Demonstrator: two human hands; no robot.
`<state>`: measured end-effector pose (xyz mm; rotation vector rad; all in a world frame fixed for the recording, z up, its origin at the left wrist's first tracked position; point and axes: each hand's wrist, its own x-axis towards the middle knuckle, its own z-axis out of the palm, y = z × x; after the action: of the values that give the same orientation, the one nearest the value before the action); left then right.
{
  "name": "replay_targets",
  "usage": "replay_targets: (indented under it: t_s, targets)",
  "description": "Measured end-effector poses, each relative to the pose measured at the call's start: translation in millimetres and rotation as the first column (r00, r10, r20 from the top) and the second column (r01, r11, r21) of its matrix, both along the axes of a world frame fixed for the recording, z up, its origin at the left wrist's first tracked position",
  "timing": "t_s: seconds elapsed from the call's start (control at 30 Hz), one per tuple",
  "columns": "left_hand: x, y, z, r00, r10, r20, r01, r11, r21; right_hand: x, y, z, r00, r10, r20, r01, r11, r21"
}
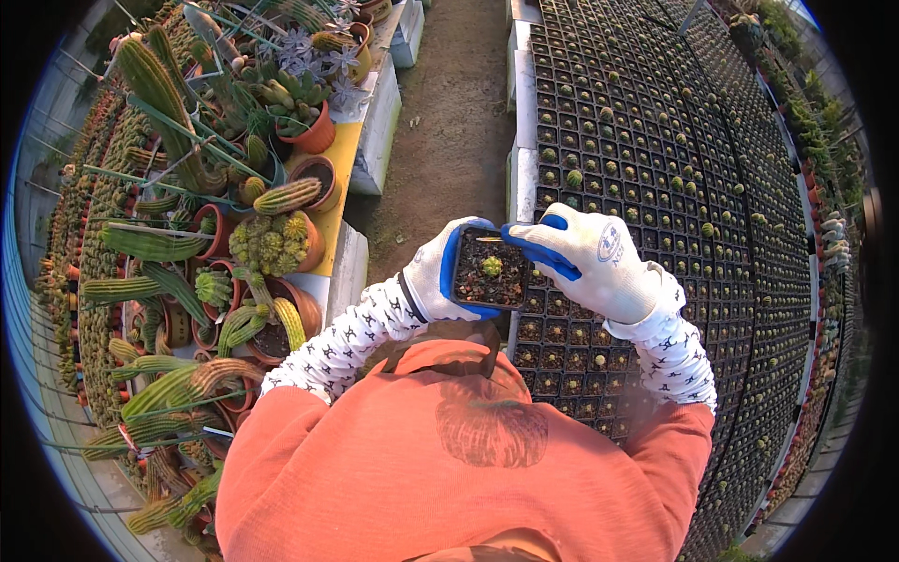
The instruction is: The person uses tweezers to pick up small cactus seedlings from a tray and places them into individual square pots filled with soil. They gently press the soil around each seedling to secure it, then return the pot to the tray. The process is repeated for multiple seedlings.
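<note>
A square black plastic nursery pot is held up before my chest by my left hand, which wears a white knit glove with a blue coated palm. Inside the pot, one small green cactus stands in dark, gritty soil. My right hand, gloved the same way, pinches a thin, light-coloured tool, perhaps tweezers, between thumb and fingers. The tool's tip lies over the soil near the pot's far rim, apart from the cactus. My right fingers hide its other end.
Many small potted cacti in black trays cover the bench at right. Larger potted cacti crowd the left bench, some leaning over its yellow edge. A dirt aisle runs between white blocks.
</note>
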<state>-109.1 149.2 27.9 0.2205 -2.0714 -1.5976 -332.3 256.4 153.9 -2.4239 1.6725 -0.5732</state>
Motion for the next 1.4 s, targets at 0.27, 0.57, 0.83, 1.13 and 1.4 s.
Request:
replay_targets:
  t_s: [0.27, 0.57, 0.83, 1.13, 1.4]
  targets:
    - [67, -7, -6, 0.975, 0.224, 0.006, -0.223, 0.973, -0.05, 76, -50, 6, 0.976, 0.101, -0.192, -0.094, 0.995, 0.043]
    - [97, -14, 0, 0.967, 0.255, -0.018, -0.255, 0.958, -0.134, 96, -52, 8, 0.939, 0.054, -0.34, -0.01, 0.991, 0.13]
    - [103, -19, -15, 0.959, 0.271, -0.077, -0.268, 0.962, 0.048, 107, -51, 26, 0.906, 0.026, -0.422, 0.071, 0.974, 0.213]
    - [110, -23, -15, 0.964, 0.264, -0.027, -0.265, 0.964, -0.014, 133, -68, 22, 0.935, 0.075, -0.347, -0.006, 0.981, 0.196]
    - [120, -29, -17, 0.96, 0.278, -0.047, -0.278, 0.961, -0.002, 138, -77, 13, 0.932, 0.053, -0.358, 0.022, 0.979, 0.203]
